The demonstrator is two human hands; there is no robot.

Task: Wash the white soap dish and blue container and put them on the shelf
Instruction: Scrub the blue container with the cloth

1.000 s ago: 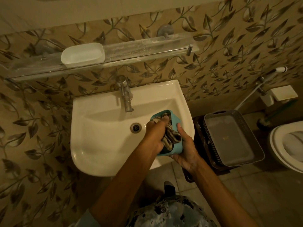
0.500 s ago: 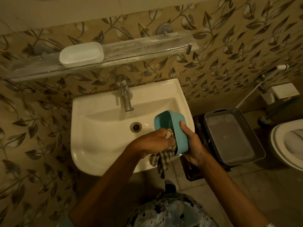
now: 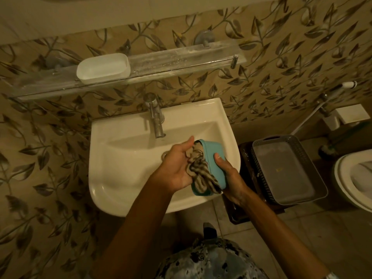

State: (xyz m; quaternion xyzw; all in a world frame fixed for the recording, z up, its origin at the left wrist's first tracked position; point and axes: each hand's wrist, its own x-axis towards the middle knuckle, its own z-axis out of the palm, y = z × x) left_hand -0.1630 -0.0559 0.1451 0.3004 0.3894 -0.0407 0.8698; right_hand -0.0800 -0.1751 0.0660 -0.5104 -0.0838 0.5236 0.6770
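Note:
The blue container (image 3: pixel 213 158) is tipped on its side over the right part of the white sink (image 3: pixel 124 158), its opening facing left. My right hand (image 3: pixel 231 176) grips it from the right with the thumb on its outer wall. My left hand (image 3: pixel 177 168) presses a checked cloth (image 3: pixel 201 174) into the container's opening. The white soap dish (image 3: pixel 103 67) stands upright on the left half of the glass shelf (image 3: pixel 181 61), above the sink.
A metal tap (image 3: pixel 156 119) rises at the back of the sink. To the right, a grey perforated basket (image 3: pixel 285 170) sits on a dark stand. A toilet (image 3: pixel 354 178) is at the far right edge, with a spray hose (image 3: pixel 322 105) on the wall.
My left hand has turned palm up and pushed the cloth back up into the container, after it hung below. The container has tipped lower and shifted slightly within my right hand.

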